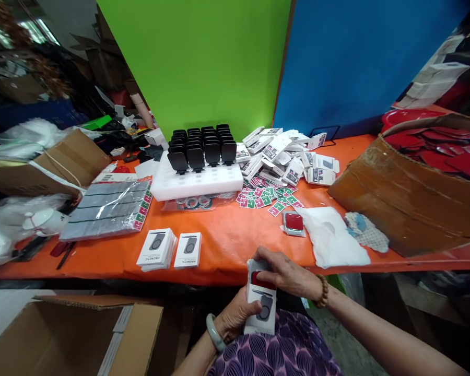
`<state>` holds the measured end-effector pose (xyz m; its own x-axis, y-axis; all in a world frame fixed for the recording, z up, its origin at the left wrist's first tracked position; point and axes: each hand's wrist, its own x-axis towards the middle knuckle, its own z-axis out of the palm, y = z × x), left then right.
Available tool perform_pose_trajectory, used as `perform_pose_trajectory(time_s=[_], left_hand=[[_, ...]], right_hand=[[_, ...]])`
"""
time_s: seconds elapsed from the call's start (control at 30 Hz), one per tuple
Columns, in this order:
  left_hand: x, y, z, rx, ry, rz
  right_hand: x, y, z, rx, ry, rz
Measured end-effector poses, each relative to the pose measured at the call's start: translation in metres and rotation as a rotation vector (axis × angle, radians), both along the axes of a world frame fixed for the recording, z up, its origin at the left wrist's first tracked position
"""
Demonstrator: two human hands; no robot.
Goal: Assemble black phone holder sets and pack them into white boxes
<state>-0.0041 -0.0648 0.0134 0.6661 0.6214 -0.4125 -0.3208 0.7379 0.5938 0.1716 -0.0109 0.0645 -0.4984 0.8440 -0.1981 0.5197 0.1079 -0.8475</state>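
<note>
Orange surface (235, 245): 2 stacks small white printed boxes (168, 250), white foam tray (198, 183) w/ black holders. Left hand (235, 316) grips white box (260, 308); right hand (285, 271) pinches red insert (262, 280).

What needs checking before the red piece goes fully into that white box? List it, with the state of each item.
1. Left hand has a firm hold on the white box from the side: ok.
2. Right hand is at the top end of the box, fingers on the red piece: ok.
3. Red piece is lined up with the opening: cannot tell, the fingers hide it.
4. Box flap is clear of the opening: cannot tell.
5. Another red piece lies ready on the orange table: ok.
6. Finished boxes are stacked near the table edge, with space beside them: ok.
</note>
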Motion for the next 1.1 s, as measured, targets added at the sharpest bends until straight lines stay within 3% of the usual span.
perform_pose_trajectory(time_s=[0.2,0.43,0.57,0.7,0.9,1.03,1.1], left_hand=[[-0.010,0.003,-0.001,0.083,0.124,-0.028],[-0.027,-0.005,0.000,0.238,0.423,0.209],[-0.030,-0.013,0.006,0.269,0.433,0.208],[-0.032,-0.013,0.007,0.250,0.385,0.207],[-0.035,-0.007,-0.001,0.198,0.396,0.164],[-0.033,-0.005,0.003,0.335,0.477,0.082],[-0.031,-0.004,0.009,0.438,0.549,0.038]], right_hand=[[-0.008,-0.016,-0.006,0.071,-0.029,-0.078],[-0.010,-0.045,-0.034,0.194,-0.027,-0.036],[-0.013,-0.062,-0.042,0.267,0.009,-0.049],[-0.016,-0.065,-0.035,0.160,0.136,-0.078],[-0.010,-0.066,-0.046,0.095,0.305,-0.427],[-0.007,-0.066,-0.048,-0.140,0.392,-0.414],[-0.007,-0.066,-0.044,-0.165,0.368,-0.384]])
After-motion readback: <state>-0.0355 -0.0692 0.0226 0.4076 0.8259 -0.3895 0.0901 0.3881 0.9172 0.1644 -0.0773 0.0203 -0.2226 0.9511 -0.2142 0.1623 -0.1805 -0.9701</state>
